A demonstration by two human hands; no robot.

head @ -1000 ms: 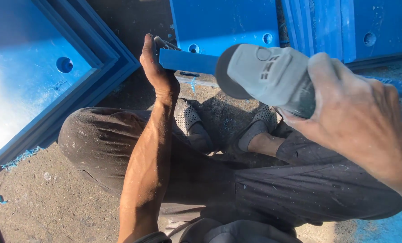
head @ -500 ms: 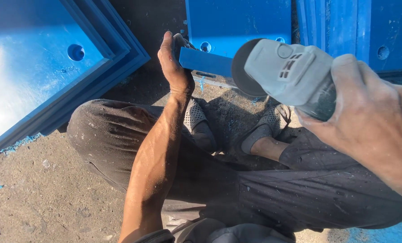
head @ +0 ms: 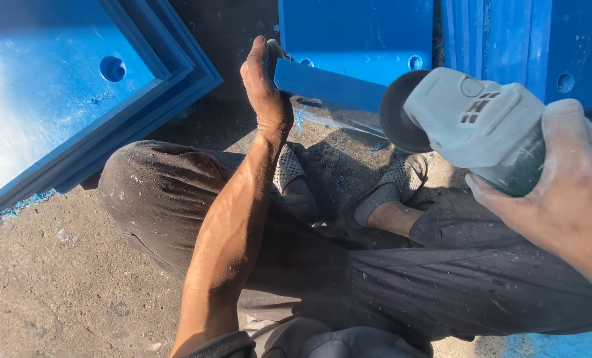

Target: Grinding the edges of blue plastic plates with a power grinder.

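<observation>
Against the dusty concrete ground (head: 57, 278) lean large blue plastic panels with round holes (head: 51, 99). Above the squatting person's knees, the left hand (head: 264, 86) grips one end of a narrow blue plastic strip (head: 329, 85), while the right hand (head: 561, 192) clasps a grey angle grinder (head: 468, 122), its dark disc at the strip's other end.

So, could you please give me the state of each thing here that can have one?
Left hand: gripping one end of the blue strip, held up off the ground.
Right hand: wrapped around the grey angle grinder.
Grinder disc: beside the strip; contact and spin unclear.
Blue panels: stacked flat, with holes.
</observation>
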